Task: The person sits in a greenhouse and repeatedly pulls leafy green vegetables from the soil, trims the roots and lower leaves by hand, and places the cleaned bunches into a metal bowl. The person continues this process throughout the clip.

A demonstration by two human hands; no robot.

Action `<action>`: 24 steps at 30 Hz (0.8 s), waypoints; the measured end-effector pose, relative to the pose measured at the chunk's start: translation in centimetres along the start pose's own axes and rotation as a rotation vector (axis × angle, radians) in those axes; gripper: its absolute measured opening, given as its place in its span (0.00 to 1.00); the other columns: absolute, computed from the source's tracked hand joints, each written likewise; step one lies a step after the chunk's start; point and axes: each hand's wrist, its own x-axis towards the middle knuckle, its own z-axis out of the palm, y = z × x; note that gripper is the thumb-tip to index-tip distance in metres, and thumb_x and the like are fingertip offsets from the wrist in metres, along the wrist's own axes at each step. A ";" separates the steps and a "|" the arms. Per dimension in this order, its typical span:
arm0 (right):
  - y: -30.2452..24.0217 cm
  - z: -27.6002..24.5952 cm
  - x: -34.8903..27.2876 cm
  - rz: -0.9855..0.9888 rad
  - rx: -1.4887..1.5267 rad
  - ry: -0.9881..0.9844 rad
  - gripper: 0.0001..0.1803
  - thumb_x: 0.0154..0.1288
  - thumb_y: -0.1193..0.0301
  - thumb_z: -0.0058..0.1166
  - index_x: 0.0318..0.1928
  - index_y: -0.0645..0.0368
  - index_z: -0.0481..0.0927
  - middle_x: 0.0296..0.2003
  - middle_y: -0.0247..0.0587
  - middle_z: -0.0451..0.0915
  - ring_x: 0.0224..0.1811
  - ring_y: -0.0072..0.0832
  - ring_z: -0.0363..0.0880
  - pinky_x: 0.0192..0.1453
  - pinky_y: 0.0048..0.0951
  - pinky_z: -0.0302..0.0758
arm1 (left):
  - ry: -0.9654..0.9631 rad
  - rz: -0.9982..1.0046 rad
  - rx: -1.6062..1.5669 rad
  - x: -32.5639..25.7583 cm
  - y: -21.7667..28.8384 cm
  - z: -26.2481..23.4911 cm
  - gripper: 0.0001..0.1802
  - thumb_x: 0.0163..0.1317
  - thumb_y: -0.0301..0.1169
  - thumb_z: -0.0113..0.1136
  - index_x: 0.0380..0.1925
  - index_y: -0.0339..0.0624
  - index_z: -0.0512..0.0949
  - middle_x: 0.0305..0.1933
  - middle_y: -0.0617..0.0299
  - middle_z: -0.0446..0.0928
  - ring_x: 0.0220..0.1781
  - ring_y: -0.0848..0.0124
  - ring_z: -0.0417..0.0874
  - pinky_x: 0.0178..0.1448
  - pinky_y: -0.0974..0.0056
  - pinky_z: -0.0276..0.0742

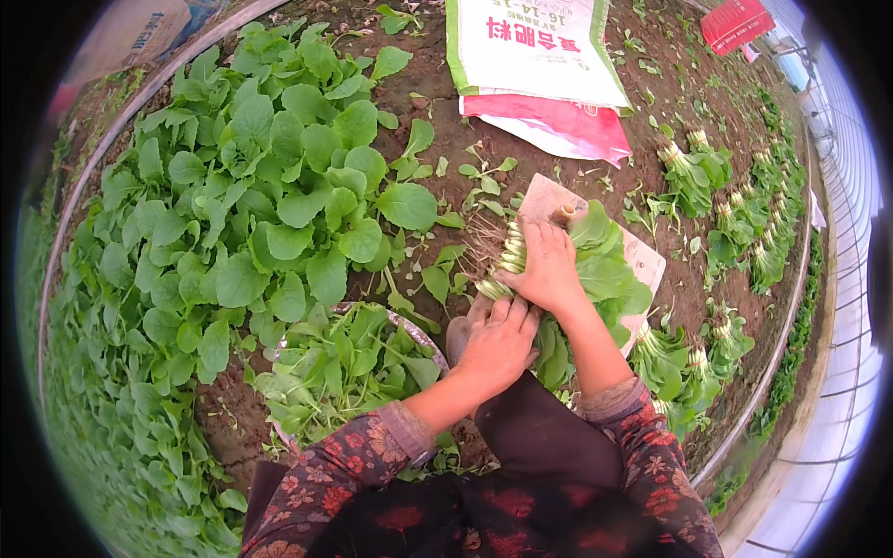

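Note:
A bunch of leafy greens [595, 251] lies across a pale board [642, 265], its white stems side by side and its thin brown roots [482, 244] pointing left. My right hand [547, 265] is laid over the stems, fingers together and thumb against the near side, gripping the bunch. At the near end of the stems, my left hand [498, 339] presses its fingers against the same bunch, its fingertips partly hidden by the stems and the right hand. A small tan roll [562, 215] sits on the board just beyond the right hand.
Dense growing greens [279, 186] fill the left side. A round container of loose leaves [349, 363] stands by my left forearm. White fertilizer sacks [544, 51] lie ahead on the soil. Tied bunches [693, 172] lie in rows at right, and a red box [735, 25] sits far right.

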 end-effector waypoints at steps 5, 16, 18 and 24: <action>0.0 -0.2 -0.1 -0.066 -0.039 -0.046 0.57 0.38 0.53 0.73 0.67 0.61 0.58 0.62 0.51 0.64 0.67 0.48 0.58 0.72 0.47 0.52 | -0.022 0.010 -0.095 -0.3 -0.9 -0.2 0.30 0.53 0.39 0.62 0.57 0.43 0.70 0.61 0.55 0.67 0.63 0.56 0.65 0.66 0.48 0.62; -0.1 0.2 -0.7 -0.039 -0.044 -0.043 0.58 0.34 0.54 0.74 0.66 0.63 0.60 0.56 0.48 0.69 0.62 0.44 0.63 0.70 0.43 0.54 | -0.383 -0.828 -1.779 -2.0 -7.9 2.9 0.31 0.66 0.31 0.54 0.66 0.47 0.55 0.55 0.52 0.75 0.46 0.60 0.84 0.48 0.62 0.81; 0.2 0.1 -0.7 -0.032 -0.060 -0.057 0.58 0.34 0.55 0.74 0.66 0.63 0.60 0.56 0.48 0.69 0.62 0.44 0.64 0.70 0.43 0.55 | -0.418 -0.794 -2.003 -1.4 -8.3 4.2 0.33 0.66 0.32 0.54 0.68 0.48 0.52 0.55 0.52 0.75 0.47 0.60 0.84 0.49 0.60 0.81; 4.5 -3.0 -0.2 -0.087 0.108 -0.097 0.56 0.33 0.63 0.75 0.68 0.57 0.61 0.58 0.50 0.70 0.62 0.47 0.66 0.68 0.43 0.59 | -0.288 -0.704 -2.118 0.5 -4.2 4.4 0.32 0.65 0.25 0.53 0.68 0.47 0.54 0.58 0.58 0.71 0.55 0.65 0.78 0.53 0.57 0.80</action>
